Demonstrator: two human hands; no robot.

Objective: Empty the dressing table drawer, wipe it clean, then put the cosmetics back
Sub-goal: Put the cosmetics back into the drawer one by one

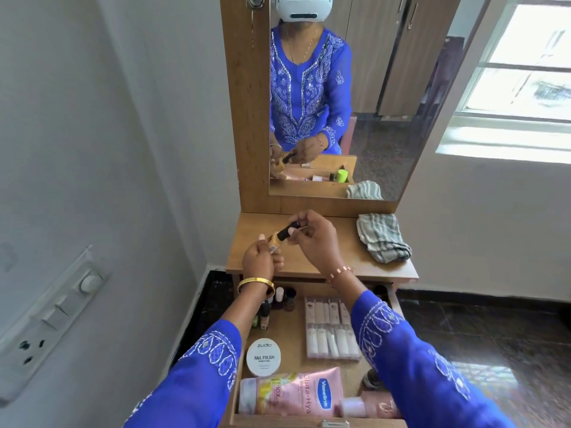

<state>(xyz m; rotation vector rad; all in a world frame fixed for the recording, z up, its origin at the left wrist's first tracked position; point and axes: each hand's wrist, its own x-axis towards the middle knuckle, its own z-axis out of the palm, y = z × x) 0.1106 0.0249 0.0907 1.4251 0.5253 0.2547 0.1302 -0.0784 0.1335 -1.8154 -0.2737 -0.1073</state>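
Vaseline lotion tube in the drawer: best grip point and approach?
Take the Vaseline lotion tube from above, across its mid-body, with fingers on its long edges. It lies flat on its side along the front of the open drawer, broad face up. Its cap end sits by the drawer's left wall, leaving little room there.

— We see a dressing table (324, 261) in wood-grain laminate with a smooth, faintly satin top, and the open drawer (290, 332) looks to be the same board.

— Agreed. We also see a striped cloth (383, 239), soft, woven and matt, lying crumpled.

— The round tub (263, 357) looks like matt white plastic to us. The pink lotion tube (293, 393) is glossy plastic and catches the light.

— We'd call the small bottle (275, 239) glassy, with a shiny black cap (289, 231). The bangle (255, 285) is polished yellow metal. The sleeves (411, 359) are blue fabric with raised white embroidery.
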